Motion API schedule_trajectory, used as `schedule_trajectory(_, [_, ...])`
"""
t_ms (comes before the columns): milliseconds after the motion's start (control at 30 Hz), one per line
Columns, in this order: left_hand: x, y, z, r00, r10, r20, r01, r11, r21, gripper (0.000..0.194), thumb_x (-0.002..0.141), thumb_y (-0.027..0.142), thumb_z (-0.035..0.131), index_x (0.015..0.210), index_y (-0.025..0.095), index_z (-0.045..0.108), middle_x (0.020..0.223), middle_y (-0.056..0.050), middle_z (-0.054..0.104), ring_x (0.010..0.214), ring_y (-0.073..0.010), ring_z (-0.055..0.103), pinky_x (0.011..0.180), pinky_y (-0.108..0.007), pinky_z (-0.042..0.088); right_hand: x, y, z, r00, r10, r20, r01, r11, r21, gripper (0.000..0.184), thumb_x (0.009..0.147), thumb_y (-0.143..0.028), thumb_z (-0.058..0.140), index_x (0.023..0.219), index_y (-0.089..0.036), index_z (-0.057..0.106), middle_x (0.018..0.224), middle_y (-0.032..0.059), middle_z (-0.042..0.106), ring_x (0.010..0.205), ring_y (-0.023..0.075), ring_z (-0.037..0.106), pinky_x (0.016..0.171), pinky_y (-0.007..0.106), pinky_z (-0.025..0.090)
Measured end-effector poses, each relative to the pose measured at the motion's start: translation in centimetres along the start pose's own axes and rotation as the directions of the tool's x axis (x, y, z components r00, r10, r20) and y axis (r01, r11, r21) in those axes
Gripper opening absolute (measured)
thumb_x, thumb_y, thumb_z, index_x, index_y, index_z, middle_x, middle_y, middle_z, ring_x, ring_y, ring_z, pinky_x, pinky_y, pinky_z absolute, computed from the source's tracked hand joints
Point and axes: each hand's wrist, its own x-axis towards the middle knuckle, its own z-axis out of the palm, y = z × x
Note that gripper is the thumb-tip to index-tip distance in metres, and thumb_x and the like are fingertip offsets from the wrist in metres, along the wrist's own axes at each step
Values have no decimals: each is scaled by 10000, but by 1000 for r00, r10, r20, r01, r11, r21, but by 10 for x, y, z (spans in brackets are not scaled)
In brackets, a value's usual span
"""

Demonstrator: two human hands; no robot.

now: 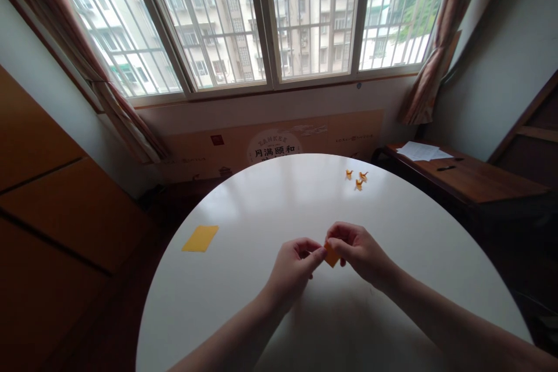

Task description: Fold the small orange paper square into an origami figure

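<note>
Between my two hands is a small folded piece of orange paper (pixel 332 256), held above the table. My left hand (pixel 299 261) pinches its left corner between thumb and fingers. On the other side, my right hand (pixel 355 247) grips its upper right part, with the thumb on the near face. The fingers behind the paper are partly hidden. Farther off, at the back right of the table, stand three small folded orange paper birds (pixel 358 183). A flat yellow sheet of paper (pixel 200 239) lies to the left of my hands.
The round white table (pixel 261 203) carries everything I handle. Beyond its right edge is a low wooden bench (pixel 488 177) with white papers (pixel 421 151) and a dark pen (pixel 446 168). Orange-brown cabinets (pixel 39 197) stand at the left, and barred windows are ahead.
</note>
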Motion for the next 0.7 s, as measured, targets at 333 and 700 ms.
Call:
schedule_trajectory(333, [4,5,-8,982,-33,-186,-3,982,-189,384,669,492,808,678,129,685,505,33,492,482,-78,397,459,-203,330,3,3,1,998,50,44,-54,994,90,349,802,-478,736,918,-156,669,752,14,644,574,123,593,437,206,445])
schedule_trajectory(700, [4,1,-6,998,-67,20,66,998,3,345,672,453,775,680,134,644,567,18,529,517,-98,457,482,-221,372,2,-2,3,993,105,-53,-94,981,168,314,792,-457,738,837,-159,650,658,3,659,499,140,623,395,209,442])
